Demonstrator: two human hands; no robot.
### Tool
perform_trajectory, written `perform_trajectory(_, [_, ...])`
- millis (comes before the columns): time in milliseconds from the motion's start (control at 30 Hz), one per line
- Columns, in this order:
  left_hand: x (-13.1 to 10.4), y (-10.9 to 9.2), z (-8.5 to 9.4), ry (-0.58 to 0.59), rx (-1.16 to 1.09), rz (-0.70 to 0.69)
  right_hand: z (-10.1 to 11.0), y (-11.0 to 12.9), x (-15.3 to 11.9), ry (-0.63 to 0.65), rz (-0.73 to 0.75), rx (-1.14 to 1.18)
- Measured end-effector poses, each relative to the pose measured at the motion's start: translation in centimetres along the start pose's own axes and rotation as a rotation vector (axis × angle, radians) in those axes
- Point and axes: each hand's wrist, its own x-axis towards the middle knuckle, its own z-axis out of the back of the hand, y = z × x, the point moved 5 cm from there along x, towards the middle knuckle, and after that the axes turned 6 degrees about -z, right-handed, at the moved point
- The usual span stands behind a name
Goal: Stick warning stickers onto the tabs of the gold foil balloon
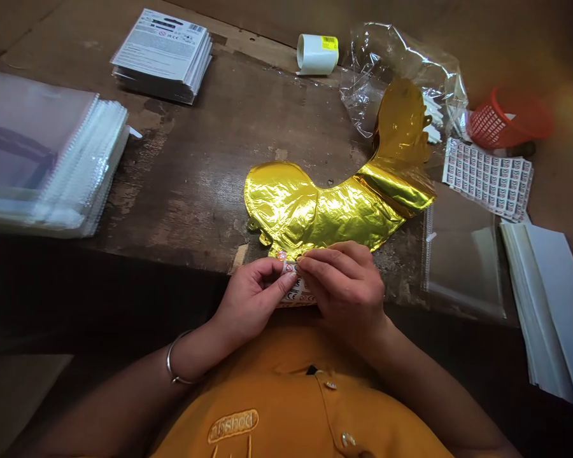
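Note:
My left hand (253, 296) pinches a small printed sticker sheet (293, 292) at the table's front edge, its thumb lying on top. Over the right part of that sheet is my right hand (346, 283), fingers closed together; whatever its fingertips hold is too small to make out. Just beyond both hands lies a shiny gold foil balloon (325, 213), flat and curved, its lower edge reaching the fingers. Its far right part (401, 121) is folded and rises toward a crumpled clear plastic bag (363, 95).
Clear sleeves (42, 152) are stacked at left, printed cards (160, 51) behind. A white roll (318, 54) stands at the back. At right are a red basket (510, 121), a sticker sheet (489, 178), a clear sleeve (463, 254) and white card strips (549, 305).

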Motion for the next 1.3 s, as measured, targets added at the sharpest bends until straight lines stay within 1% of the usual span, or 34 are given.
perform_trajectory(167, [0.0,0.3,0.0,0.000,-0.020,0.011,-0.4,0.2,-0.8,-0.002,0.171,-0.063])
perform_trajectory(233, [0.0,0.4,0.0,-0.006,-0.040,0.015,-0.6,0.3,-1.0,0.021,0.209,-0.057])
perform_trajectory(300, [0.0,0.4,0.0,-0.007,-0.070,0.018,-0.8,0.4,-1.0,0.035,0.215,-0.027])
perform_trajectory(367, [-0.1,0.3,-0.1,0.025,-0.091,0.030,-1.0,0.4,-0.8,0.019,0.185,0.018])
perform_trajectory(467, [-0.1,0.4,-0.4,0.093,-0.076,0.057,-1.3,0.5,-0.5,0.019,0.090,0.100])
perform_trajectory(533, [-0.1,0.4,-0.4,0.092,-0.042,0.055,-1.5,0.7,-0.4,0.047,0.041,0.152])
perform_trajectory(600, [-0.2,0.4,-0.3,0.074,-0.007,0.050,-0.9,0.9,-0.1,0.056,0.008,0.216])
perform_trajectory(667, [-0.4,0.0,0.0,0.084,0.064,0.035,0.4,0.4,0.4,-0.006,-0.052,0.280])
perform_trajectory(700, [-0.6,-0.4,0.2,0.105,0.139,-0.002,1.1,-0.2,0.8,-0.060,-0.112,0.296])
perform_trajectory(733, [-0.7,-1.0,0.4,0.138,0.241,-0.077,1.9,-1.0,1.2,-0.115,-0.188,0.299])
perform_trajectory(767, [-0.8,-1.9,0.6,0.175,0.367,-0.195,2.4,-1.9,1.6,-0.148,-0.264,0.294])
perform_trajectory(800, [-0.9,-2.8,0.7,0.208,0.510,-0.343,2.5,-2.8,2.0,-0.149,-0.328,0.285])
perform_trajectory(833, [-1.1,-3.5,0.9,0.238,0.656,-0.500,2.3,-3.5,2.4,-0.114,-0.370,0.276])
perform_trajectory(867, [-1.2,-4.0,1.1,0.262,0.790,-0.645,1.8,-4.1,2.8,-0.049,-0.387,0.273])
perform_trajectory(900, [-1.2,-4.2,1.3,0.282,0.904,-0.755,1.1,-4.4,3.1,0.027,-0.383,0.275])
perform_trajectory(933, [-1.0,-4.0,1.5,0.302,0.993,-0.822,0.4,-4.6,3.3,0.095,-0.378,0.276])
perform_trajectory(967, [-0.8,-3.7,1.7,0.320,1.054,-0.858,-0.4,-4.7,3.4,0.145,-0.381,0.274])
perform_trajectory(1033, [-0.3,-2.8,2.0,0.355,1.101,-0.885,-1.5,-4.7,3.4,0.182,-0.411,0.268])
perform_trajectory(1133, [-0.1,-2.0,2.2,0.368,1.112,-0.913,-2.4,-4.3,3.4,0.170,-0.430,0.258])
perform_trajectory(1300, [-0.2,-1.9,2.1,0.357,1.097,-0.930,-3.3,-3.8,3.3,0.203,-0.407,0.230])
